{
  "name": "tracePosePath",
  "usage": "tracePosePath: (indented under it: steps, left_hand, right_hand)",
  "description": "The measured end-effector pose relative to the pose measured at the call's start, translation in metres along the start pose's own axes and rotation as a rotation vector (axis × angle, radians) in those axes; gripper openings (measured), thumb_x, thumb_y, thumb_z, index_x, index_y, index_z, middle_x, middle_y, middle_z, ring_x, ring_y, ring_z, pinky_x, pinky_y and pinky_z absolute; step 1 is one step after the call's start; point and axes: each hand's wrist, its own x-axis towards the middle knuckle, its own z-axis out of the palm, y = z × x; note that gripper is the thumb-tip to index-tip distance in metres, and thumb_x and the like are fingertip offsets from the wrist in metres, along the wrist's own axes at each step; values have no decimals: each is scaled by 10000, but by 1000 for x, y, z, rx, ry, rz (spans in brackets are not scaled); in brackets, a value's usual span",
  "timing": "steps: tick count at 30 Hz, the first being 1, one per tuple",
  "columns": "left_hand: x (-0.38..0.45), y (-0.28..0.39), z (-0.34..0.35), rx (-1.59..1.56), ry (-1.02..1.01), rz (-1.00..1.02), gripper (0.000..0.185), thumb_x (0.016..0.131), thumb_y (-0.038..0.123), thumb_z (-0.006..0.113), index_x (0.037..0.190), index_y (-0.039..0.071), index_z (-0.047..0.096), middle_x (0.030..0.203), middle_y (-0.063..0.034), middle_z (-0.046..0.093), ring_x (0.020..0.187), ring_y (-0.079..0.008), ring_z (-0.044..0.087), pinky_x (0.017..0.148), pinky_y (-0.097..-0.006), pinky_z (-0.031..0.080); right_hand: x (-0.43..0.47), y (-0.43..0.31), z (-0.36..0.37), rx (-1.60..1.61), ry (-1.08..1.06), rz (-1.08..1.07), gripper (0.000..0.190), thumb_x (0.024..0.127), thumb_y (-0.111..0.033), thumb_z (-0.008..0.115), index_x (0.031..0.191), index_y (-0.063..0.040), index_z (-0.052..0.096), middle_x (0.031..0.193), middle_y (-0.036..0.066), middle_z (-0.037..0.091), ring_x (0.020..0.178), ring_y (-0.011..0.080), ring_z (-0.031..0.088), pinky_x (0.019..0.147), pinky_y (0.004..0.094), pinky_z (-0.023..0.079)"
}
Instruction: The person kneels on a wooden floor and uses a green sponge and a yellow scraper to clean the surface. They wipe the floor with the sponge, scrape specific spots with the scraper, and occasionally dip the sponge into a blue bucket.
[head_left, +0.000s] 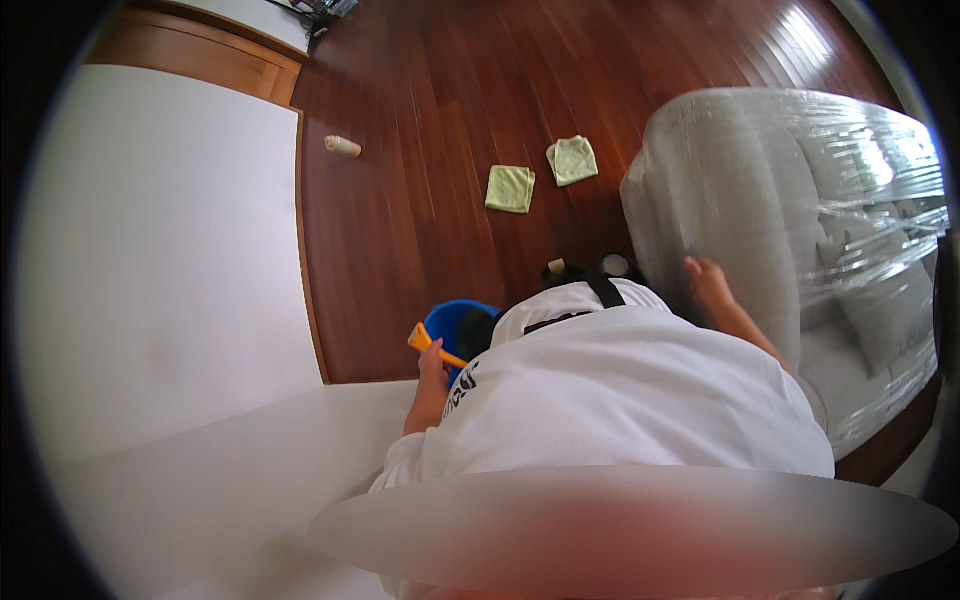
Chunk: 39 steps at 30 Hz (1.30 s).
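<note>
My left hand (433, 357) is closed around an orange plastic handle (454, 360). It is over the edge of a blue bucket (442, 315), which is partly hidden behind my white shirt; whether the handle belongs to the bucket I cannot tell. Something dark shows inside the bucket. On the other side, my right hand (709, 286) hangs beside the arm of a grey sofa (720, 187) wrapped in clear plastic film. Nothing shows in that hand, and its thumb and fingers are slightly apart. Ahead of my feet, two folded pale green cloths (511, 189) (573, 160) lie on the floor.
A pale bottle or roll (343, 146) lies on the dark red wooden floor (405, 247), near the white wall (172, 247) with its wooden edging. A wooden door (217, 52) is at the upper left. Wrapped cushions (885, 307) rest on the sofa at right.
</note>
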Motion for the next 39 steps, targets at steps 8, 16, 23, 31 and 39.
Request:
tracePosePath:
  steps: [8,16,23,31,39]
  left_hand:
    - [3,99,52,-304,164,-65,164,807,293,569,812,133,534,592,-16,486,444,-139,401,428,-264,303]
    - [93,168,68,-399,71,-195,194,813,325,545,795,132,539,582,-20,472,473,-143,400,462,-276,322]
    - [279,214,111,-106,-97,-166,292,796,314,576,911,47,559,783,-63,538,682,-162,492,636,-292,395]
    - [360,332,212,-49,-297,-49,342,774,300,614,942,15,529,846,-85,550,753,-192,562,666,-319,458]
    - [359,478,331,-96,-177,-68,223,765,267,626,868,106,511,624,-37,479,466,-154,441,405,-280,333]
  right_hand:
    - [193,-217,-87,-87,231,-313,341,848,-309,526,1017,-21,595,908,180,628,872,293,602,759,353,441]
    - [302,-256,-44,-940,93,-827,278,849,-254,511,978,-17,579,980,187,599,943,344,554,811,375,426]
    - [332,-131,-68,-863,189,-96,301,850,-260,488,1036,-50,598,1039,224,575,984,349,548,817,413,449]
    - [361,-219,-59,-413,397,110,292,822,-269,544,1011,-55,608,896,192,626,855,326,604,711,394,477]
    - [482,-247,-116,-257,408,212,308,808,-248,571,1017,-23,591,975,186,613,933,331,579,819,390,438]
